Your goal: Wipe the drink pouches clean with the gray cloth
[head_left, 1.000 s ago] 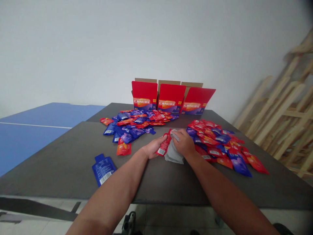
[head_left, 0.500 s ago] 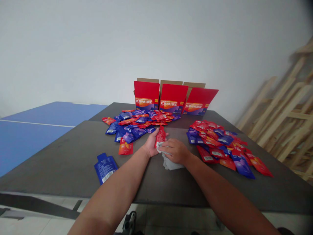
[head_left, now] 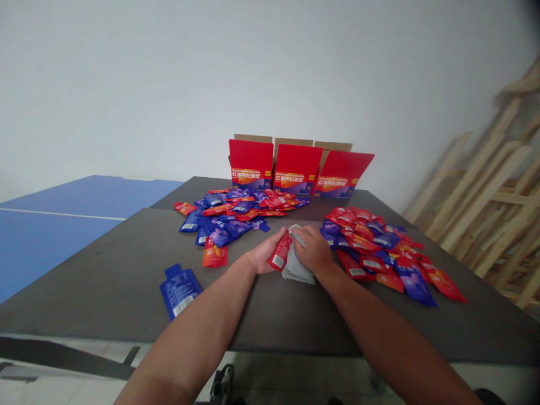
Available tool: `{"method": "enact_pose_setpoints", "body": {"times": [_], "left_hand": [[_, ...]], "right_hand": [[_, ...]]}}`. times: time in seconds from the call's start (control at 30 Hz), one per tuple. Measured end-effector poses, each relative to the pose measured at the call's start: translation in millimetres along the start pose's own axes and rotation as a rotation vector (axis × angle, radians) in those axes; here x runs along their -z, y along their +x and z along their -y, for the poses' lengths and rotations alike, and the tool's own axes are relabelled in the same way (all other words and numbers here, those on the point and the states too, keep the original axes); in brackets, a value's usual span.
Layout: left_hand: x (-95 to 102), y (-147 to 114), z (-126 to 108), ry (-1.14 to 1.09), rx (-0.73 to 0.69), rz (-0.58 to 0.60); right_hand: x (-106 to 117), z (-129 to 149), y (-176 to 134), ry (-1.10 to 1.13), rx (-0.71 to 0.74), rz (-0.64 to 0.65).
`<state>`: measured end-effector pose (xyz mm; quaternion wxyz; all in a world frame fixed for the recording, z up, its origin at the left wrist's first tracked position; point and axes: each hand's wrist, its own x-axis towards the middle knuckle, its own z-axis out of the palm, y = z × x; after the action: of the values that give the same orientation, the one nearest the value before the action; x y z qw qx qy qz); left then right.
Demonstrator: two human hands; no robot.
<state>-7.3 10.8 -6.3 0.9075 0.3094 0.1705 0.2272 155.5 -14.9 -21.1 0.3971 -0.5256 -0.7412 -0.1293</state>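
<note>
In the middle of the dark table, my left hand (head_left: 264, 256) is closed on a red pouch (head_left: 280, 251), its barcode end toward me. My right hand (head_left: 313, 247) grips a crumpled grey cloth (head_left: 297, 269) and presses it against the pouch's far end, which it covers. Left of my forearm lies a single blue pouch (head_left: 181, 291) with its back label up. Beyond my left hand a loose heap of red and blue pouches (head_left: 236, 222) spreads out. A second mixed heap (head_left: 375, 242) lies to the right of my right hand.
Three open red cartons (head_left: 297, 174) stand side by side at the back of the table (head_left: 126, 281), flaps raised. A blue table (head_left: 63, 236) with a white line adjoins on the left. Wooden slats (head_left: 485, 208) lean beyond the right edge.
My right hand has moved with the cloth from the pouch's near end to its far end. The pouch has tilted in my left hand, and its barcode now shows.
</note>
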Motion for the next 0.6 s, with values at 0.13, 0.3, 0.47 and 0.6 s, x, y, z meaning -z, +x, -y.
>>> {"method": "enact_pose_setpoints", "body": {"times": [0.13,0.3,0.47,0.6], "left_hand": [[1.6,0,-2,0.011,0.036,-0.02],[8.5,3,-8,-0.056,-0.048,-0.105],[11.1,4,-13,-0.115,-0.144,-0.218],[11.4,7,-12,-0.102,-0.199,-0.294]], "right_hand": [[1,-9,2,-0.033,-0.181,-0.018],[4,-7,1,-0.025,-0.135,-0.026],[7,14,-4,0.099,0.387,0.111],[7,31,-6,0.092,0.56,0.228]]}}
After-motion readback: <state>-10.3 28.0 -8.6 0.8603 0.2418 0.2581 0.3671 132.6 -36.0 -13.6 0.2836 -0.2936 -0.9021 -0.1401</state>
